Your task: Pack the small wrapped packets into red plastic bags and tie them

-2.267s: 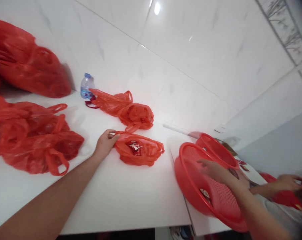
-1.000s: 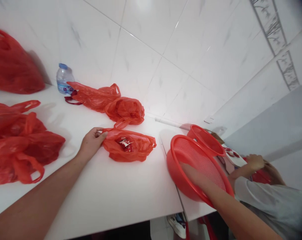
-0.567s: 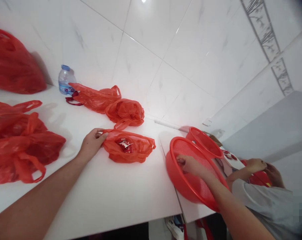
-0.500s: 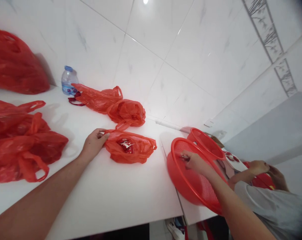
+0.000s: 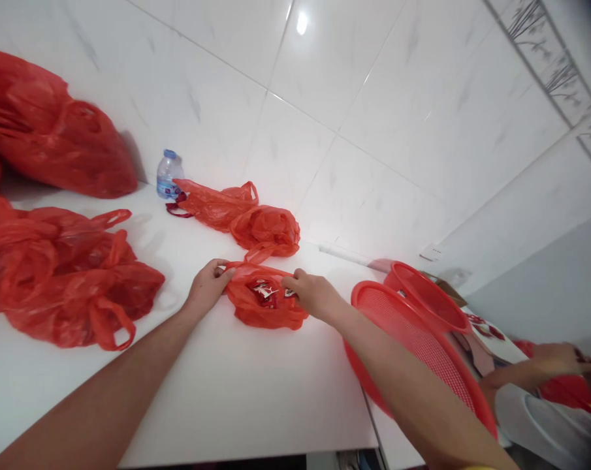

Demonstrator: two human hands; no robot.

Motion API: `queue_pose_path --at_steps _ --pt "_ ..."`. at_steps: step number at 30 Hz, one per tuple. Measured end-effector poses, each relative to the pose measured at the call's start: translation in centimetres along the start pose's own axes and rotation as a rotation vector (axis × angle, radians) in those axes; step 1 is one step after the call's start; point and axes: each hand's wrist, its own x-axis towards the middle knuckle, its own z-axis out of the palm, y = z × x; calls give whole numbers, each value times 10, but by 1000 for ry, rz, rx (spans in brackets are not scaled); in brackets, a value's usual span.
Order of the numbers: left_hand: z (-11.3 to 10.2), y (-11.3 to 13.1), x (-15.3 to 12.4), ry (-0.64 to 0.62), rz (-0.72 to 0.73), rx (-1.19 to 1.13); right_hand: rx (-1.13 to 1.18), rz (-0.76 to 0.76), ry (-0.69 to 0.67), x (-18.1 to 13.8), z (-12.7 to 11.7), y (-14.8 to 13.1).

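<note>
My left hand (image 5: 208,285) pinches the left edge of a red plastic bag (image 5: 260,320), which lies with its mouth open on the white table. Small red and white packets (image 5: 266,294) show inside it. Over the right side of the mouth is my right hand (image 5: 315,294), fingers closed on a small packet (image 5: 290,293) with white and dark print, mostly hidden by the fingers. To the right, beneath my right forearm, stands a large red mesh basket (image 5: 422,346).
Filled red bags (image 5: 79,281) lie at left, with a bigger red bag (image 5: 94,156) behind. A bottle (image 5: 168,175) and crumpled red bags (image 5: 268,228) sit by the tiled wall. A second red basket (image 5: 427,297) and a co-worker's arm (image 5: 525,372) are at right.
My right hand has moved left, from inside the large basket to the bag's mouth, with a small packet in its fingers. My left hand still holds the bag's edge. The view has shifted.
</note>
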Motion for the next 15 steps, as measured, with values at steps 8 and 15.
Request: queue_pose_path --at_steps 8,15 --pt "-2 2 -2 -18 5 6 239 20 -53 6 -1 -7" --pt "-1 -1 2 -1 5 -1 282 217 167 -92 -25 12"
